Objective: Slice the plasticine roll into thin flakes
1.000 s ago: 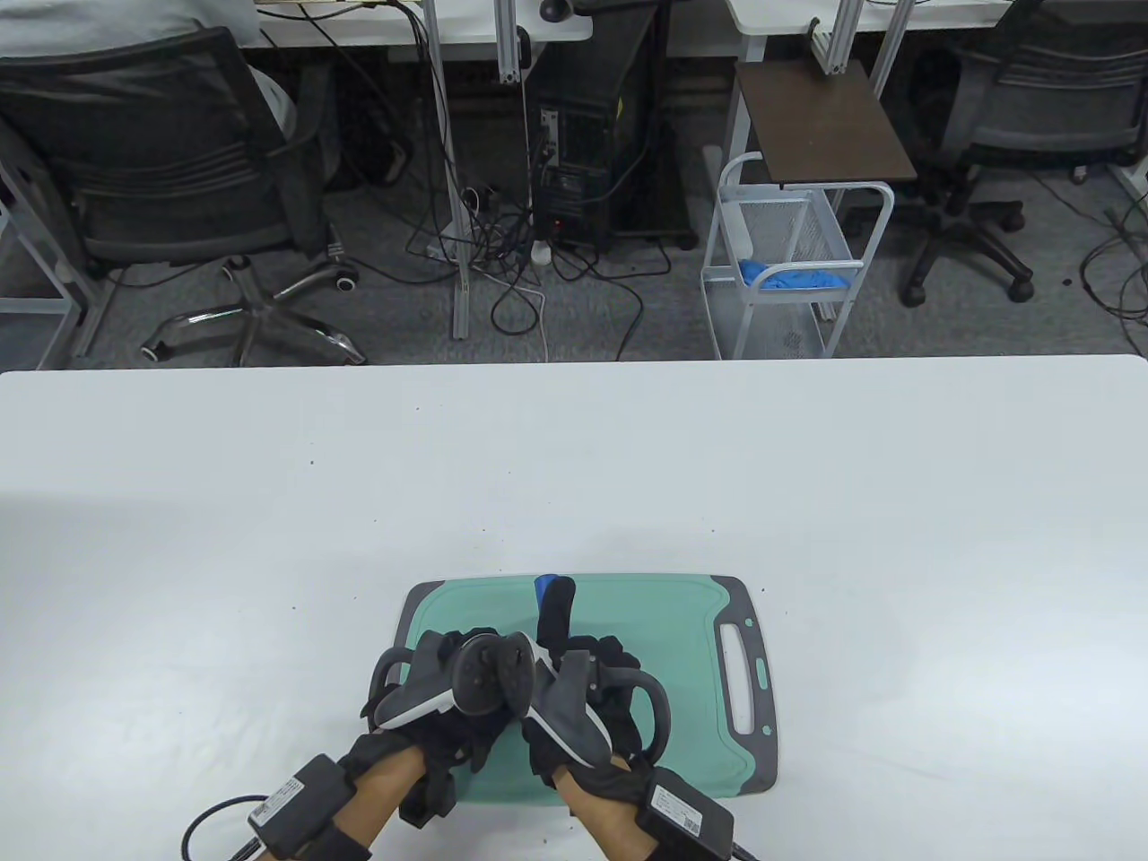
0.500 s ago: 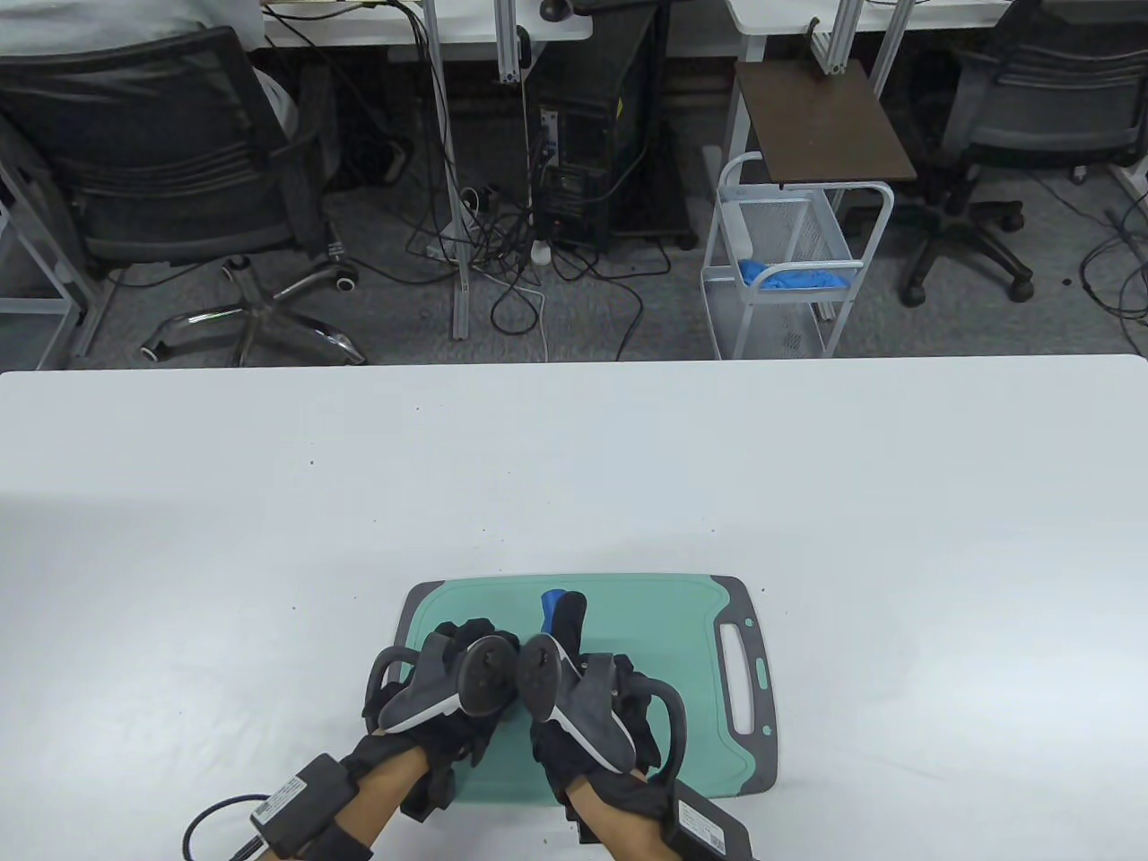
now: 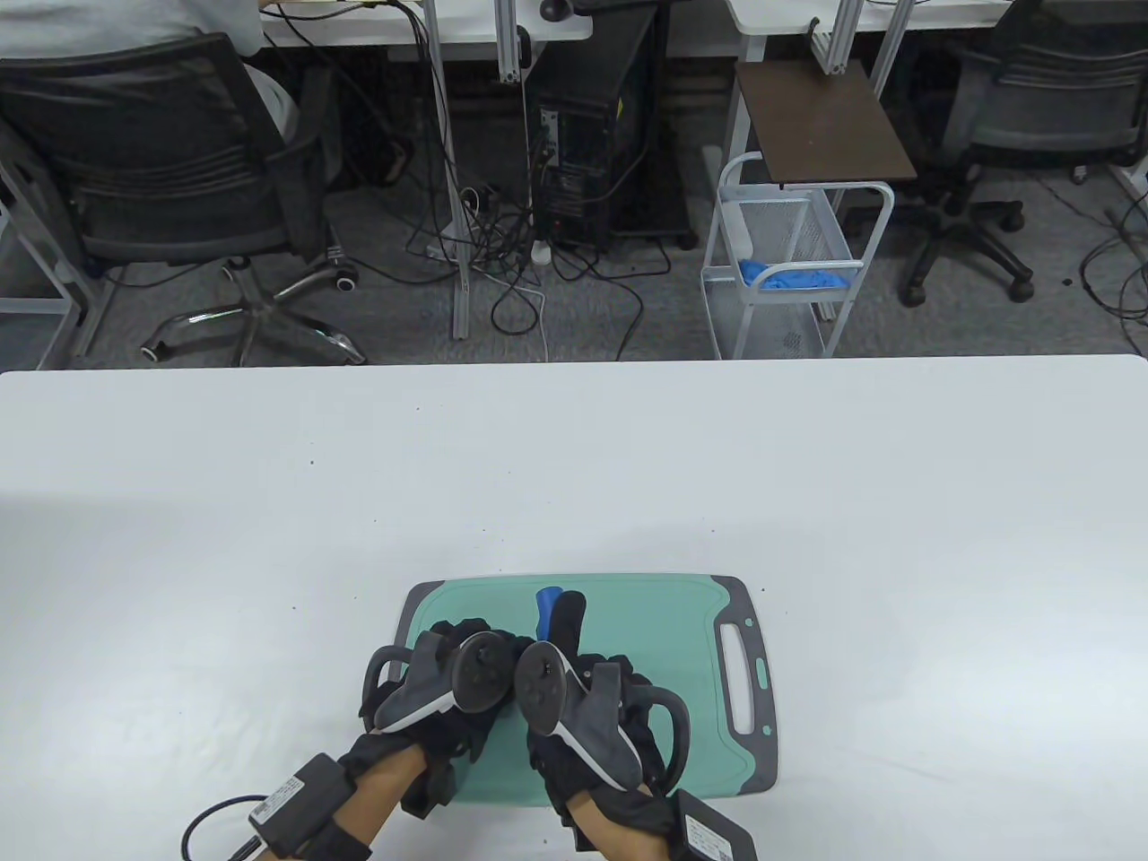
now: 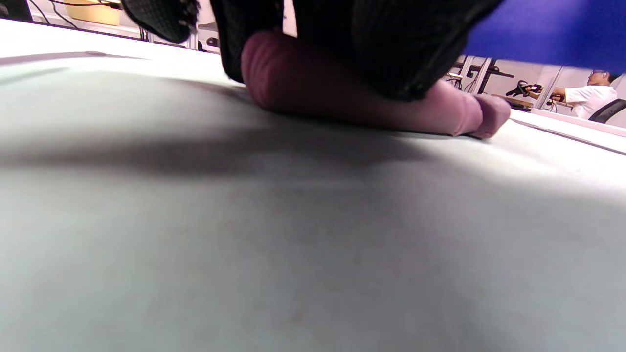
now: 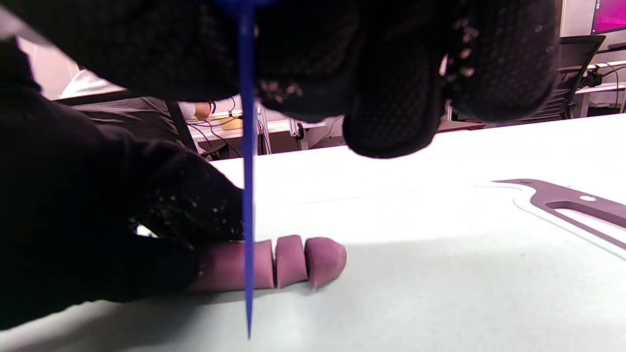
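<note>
Purple plasticine roll [image 5: 234, 266] lies on the green cutting board [image 3: 682, 628], pinned under my left hand [image 3: 448, 686]. Two cut pieces [image 5: 308, 261] sit at its free end. My right hand [image 3: 583, 708] grips a blue knife [image 5: 248, 195], blade upright against the roll.

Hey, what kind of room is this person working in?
Most likely an office or lab workspace, not a kitchen. Past the white table stand mesh office chairs, a desktop computer tower amid tangled cables, and further desks. The green cutting board seems set up for a recording.
</note>
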Demonstrator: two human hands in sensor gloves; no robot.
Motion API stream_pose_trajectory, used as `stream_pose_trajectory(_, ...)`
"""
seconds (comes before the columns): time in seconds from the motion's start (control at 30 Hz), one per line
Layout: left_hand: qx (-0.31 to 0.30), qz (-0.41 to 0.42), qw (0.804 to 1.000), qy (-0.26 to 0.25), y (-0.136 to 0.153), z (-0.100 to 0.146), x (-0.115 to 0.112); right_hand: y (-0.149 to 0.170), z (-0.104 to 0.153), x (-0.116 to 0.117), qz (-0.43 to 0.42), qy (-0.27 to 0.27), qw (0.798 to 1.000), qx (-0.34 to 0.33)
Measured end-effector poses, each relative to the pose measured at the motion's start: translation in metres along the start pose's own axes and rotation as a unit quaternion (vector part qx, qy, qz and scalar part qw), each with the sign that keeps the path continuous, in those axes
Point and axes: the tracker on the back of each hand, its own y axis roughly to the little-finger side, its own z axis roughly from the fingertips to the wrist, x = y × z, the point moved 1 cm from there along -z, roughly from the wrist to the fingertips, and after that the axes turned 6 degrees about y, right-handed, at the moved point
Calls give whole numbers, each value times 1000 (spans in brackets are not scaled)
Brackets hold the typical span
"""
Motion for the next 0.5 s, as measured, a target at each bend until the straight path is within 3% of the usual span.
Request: stream_pose_trajectory(0.5,5,2,1000,-11,2,1,2,-3,4,5,7,-27,1000,-6)
